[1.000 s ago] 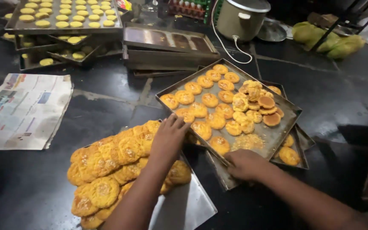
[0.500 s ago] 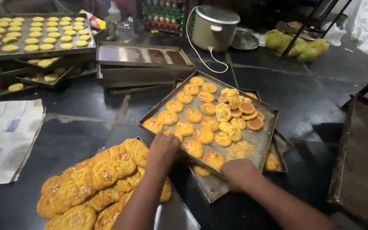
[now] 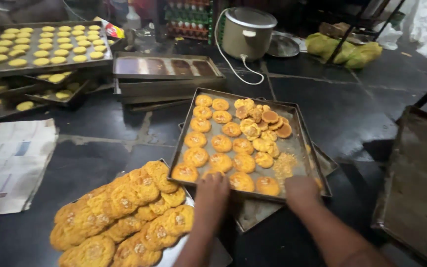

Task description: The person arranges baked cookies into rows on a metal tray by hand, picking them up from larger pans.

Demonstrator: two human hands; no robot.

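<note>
A metal baking tray (image 3: 243, 94) of golden baked cookies (image 3: 222, 143) lies on the dark floor in front of me, on top of another tray. My left hand (image 3: 212, 194) is at its near edge, fingers curled over a cookie in the front row. My right hand (image 3: 300, 192) grips the tray's near rim, beside a patch of crumbs (image 3: 283, 164). A heap of baked cookies (image 3: 124, 215) is piled on a metal sheet (image 3: 174, 253) just left of my left arm.
Trays of pale unbaked cookies (image 3: 45, 47) are stacked at the far left, with empty stacked trays (image 3: 166, 69) beside them. A steel cooker (image 3: 247, 32) with a white cord stands behind. Newspaper (image 3: 6, 163) lies at left, a dark empty tray (image 3: 416, 173) at right, and green bags (image 3: 344, 49) far right.
My left hand has drawn back from the tray's left cookies to the front row. My right hand stays on the near rim. The view has shifted, so everything appears further left and lower.
</note>
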